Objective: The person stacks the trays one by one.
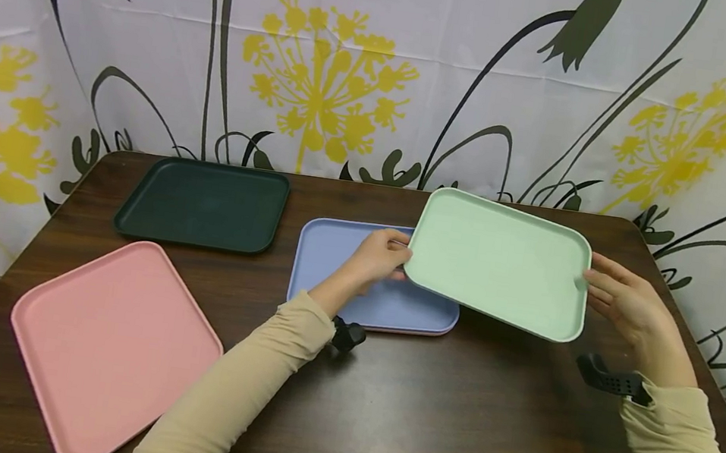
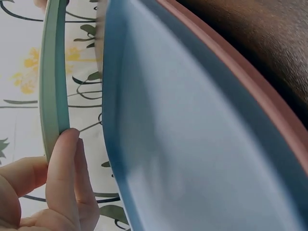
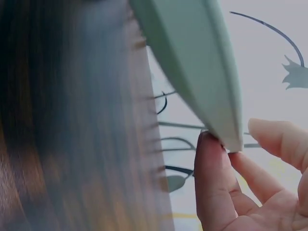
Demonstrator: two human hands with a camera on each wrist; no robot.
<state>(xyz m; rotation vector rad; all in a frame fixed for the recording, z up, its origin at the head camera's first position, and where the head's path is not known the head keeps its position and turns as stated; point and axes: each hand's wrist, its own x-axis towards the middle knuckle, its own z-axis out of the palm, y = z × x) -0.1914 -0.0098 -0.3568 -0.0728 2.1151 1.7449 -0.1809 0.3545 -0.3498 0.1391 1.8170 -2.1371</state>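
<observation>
A light green tray [image 1: 499,263] is held above the table, tilted, its left part over a blue tray [image 1: 318,251]. My left hand [image 1: 378,259] pinches its left edge, fingers on one side and thumb on the other, as the left wrist view shows. At the right edge my right hand [image 1: 631,304] holds it, with fingertips [image 3: 211,149] against the underside and the thumb close by the rim. Whether that thumb presses on the tray, I cannot tell. The blue tray lies on a pink one [image 2: 250,72], whose rim alone shows.
A large pink tray [image 1: 113,347] lies turned at the table's left front. Behind it, near the back edge, lies a dark green tray [image 1: 203,205]. The dark wooden table [image 1: 433,427] meets a flower-patterned curtain [image 1: 376,129] at the back and sides.
</observation>
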